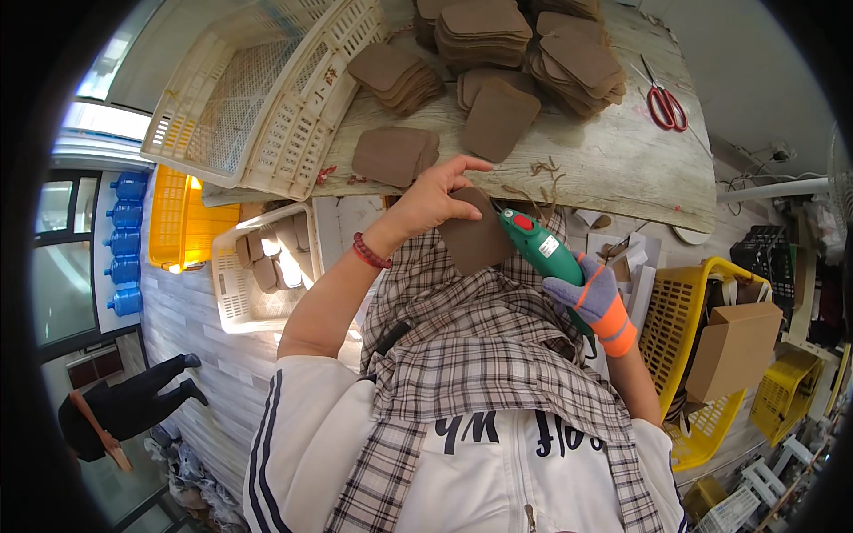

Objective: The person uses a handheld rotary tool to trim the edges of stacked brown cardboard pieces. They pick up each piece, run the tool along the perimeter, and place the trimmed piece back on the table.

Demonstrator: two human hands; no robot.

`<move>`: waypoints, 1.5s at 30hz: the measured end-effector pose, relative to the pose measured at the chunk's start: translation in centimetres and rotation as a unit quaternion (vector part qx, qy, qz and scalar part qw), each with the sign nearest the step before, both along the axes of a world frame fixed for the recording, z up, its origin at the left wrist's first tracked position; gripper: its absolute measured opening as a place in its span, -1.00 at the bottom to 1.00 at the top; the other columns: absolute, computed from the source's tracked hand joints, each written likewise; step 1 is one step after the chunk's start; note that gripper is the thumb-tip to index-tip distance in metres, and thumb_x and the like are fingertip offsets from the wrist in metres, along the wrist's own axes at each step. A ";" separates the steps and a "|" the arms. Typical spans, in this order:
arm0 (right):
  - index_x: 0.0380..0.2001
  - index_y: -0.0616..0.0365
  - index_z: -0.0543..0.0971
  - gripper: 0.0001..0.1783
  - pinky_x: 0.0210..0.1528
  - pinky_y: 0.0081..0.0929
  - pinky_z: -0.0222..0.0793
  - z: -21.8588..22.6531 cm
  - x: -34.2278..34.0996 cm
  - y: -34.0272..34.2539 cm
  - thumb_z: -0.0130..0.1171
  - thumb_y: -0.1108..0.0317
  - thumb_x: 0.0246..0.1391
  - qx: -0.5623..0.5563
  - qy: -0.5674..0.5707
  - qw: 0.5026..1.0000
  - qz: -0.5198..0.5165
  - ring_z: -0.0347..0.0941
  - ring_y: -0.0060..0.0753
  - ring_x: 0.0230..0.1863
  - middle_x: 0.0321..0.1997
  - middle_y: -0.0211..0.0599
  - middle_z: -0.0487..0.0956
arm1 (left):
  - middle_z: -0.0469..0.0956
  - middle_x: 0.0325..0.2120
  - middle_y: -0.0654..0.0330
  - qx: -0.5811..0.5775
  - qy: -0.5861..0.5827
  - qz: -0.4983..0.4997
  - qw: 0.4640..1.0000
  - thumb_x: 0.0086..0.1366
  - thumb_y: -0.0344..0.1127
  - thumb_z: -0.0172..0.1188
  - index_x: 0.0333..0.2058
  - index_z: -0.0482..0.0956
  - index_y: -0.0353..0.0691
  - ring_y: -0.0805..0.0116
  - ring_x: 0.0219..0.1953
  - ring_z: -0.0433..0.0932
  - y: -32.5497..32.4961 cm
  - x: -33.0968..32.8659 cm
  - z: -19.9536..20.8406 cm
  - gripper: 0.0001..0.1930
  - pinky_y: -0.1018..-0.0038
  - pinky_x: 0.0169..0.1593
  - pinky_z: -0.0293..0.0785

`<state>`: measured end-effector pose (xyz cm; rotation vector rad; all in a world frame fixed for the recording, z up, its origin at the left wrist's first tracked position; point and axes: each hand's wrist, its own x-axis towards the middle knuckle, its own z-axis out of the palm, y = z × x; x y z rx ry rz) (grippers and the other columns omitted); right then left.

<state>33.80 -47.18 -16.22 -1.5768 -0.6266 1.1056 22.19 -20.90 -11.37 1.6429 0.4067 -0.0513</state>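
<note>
My bare left hand pinches a flat brown rounded piece between thumb and fingers, over my lap at the table's near edge. My right hand, in a grey and orange glove, grips a green handheld electric cutter with a red switch. The cutter's head is at the right edge of the brown piece; whether its tip touches cannot be made out. Just beyond my left hand, a small stack of brown pieces and another leaning brown piece lie on the worn wooden table.
Several stacks of brown pieces cover the table's far side. Red-handled scissors lie at the right, brown scraps near the edge. A white crate stands left. Yellow baskets are at my right. A person is at far left.
</note>
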 end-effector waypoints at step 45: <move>-0.22 0.31 0.47 -0.56 -0.53 -0.72 0.29 -3.6 -0.2 -0.2 0.35 0.25 -0.09 0.047 -0.054 0.977 -0.203 0.36 -0.74 -0.55 -0.51 -0.42 0.52 | 0.44 -0.08 0.18 -0.337 -0.283 0.318 0.840 0.22 -0.42 0.16 -0.02 0.31 -0.26 0.31 -0.05 0.44 -5.2 7.4 -5.7 -0.63 0.35 0.03 0.39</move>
